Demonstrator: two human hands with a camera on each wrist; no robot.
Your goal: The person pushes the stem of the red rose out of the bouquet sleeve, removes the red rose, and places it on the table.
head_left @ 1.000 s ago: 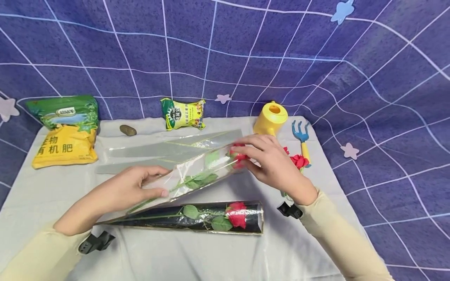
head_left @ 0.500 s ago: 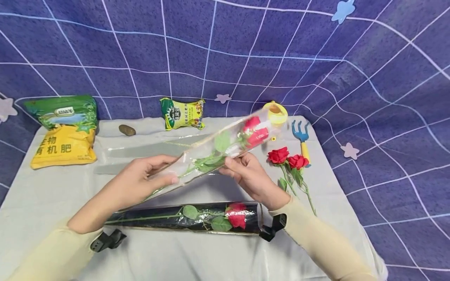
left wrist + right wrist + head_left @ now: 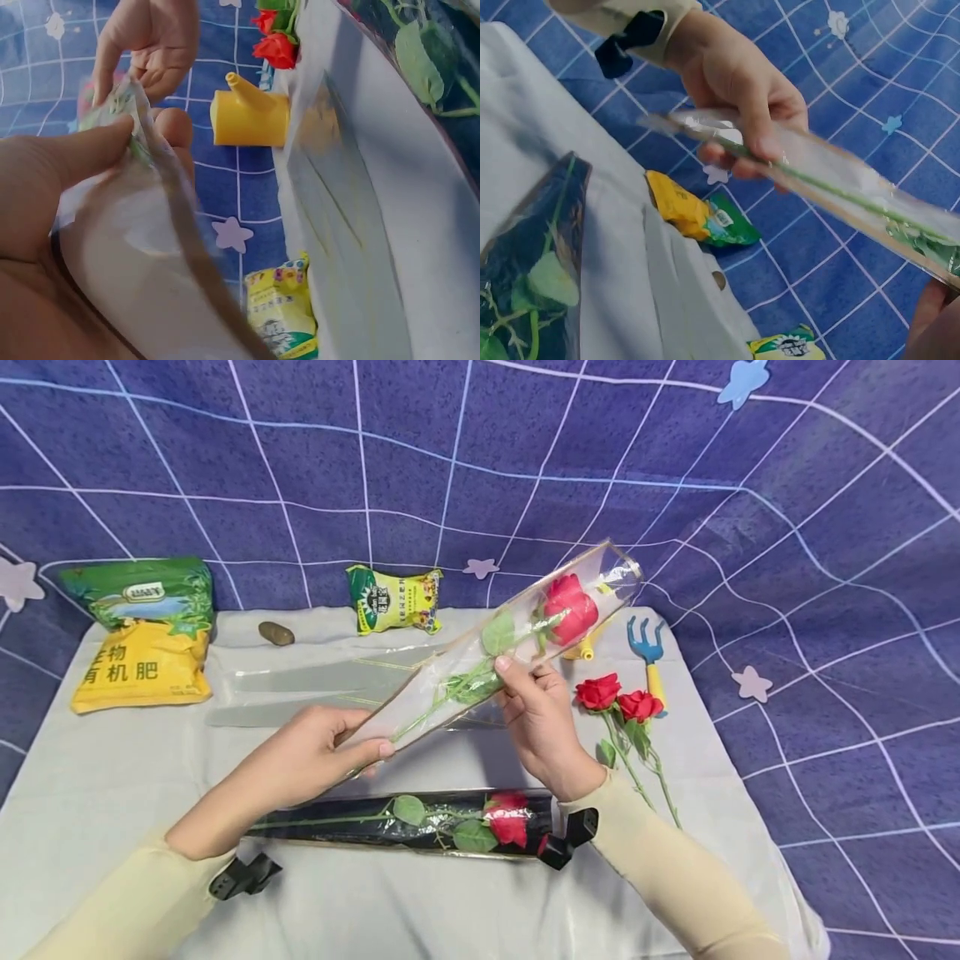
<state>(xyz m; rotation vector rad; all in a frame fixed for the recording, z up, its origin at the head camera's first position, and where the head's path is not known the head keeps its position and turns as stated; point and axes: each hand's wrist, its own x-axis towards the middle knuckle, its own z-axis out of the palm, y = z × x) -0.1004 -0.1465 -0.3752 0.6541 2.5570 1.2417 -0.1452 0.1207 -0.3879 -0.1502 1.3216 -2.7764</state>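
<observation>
A clear flower sleeve (image 3: pixel 408 702) with a red rose (image 3: pixel 572 608) inside is held up over the table, slanting up to the right. My left hand (image 3: pixel 311 756) pinches its narrow end, thumb on top around the stem (image 3: pixel 821 184). Midway along, my right hand (image 3: pixel 543 718) grips the lower edge near the leaves, thumb over the front. The bloom lies inside, below the sleeve's wide mouth. Beneath it, a second rose in a black-backed sleeve (image 3: pixel 345 818) lies flat on the table, its right end partly hidden by the right wrist camera.
Two loose red roses (image 3: pixel 618 697) lie at the right, near a blue hand fork (image 3: pixel 647 647). Behind are a yellow watering can (image 3: pixel 251 120), a small fertilizer packet (image 3: pixel 393 602), a stone (image 3: pixel 277 633) and a large fertilizer bag (image 3: pixel 142 643). Flat empty sleeves (image 3: pixel 315 681) lie mid-table.
My right hand has moved from the bloom to the middle of the sleeve and grips it there. The sleeve's wide end has risen, and the loose roses have come into fuller view.
</observation>
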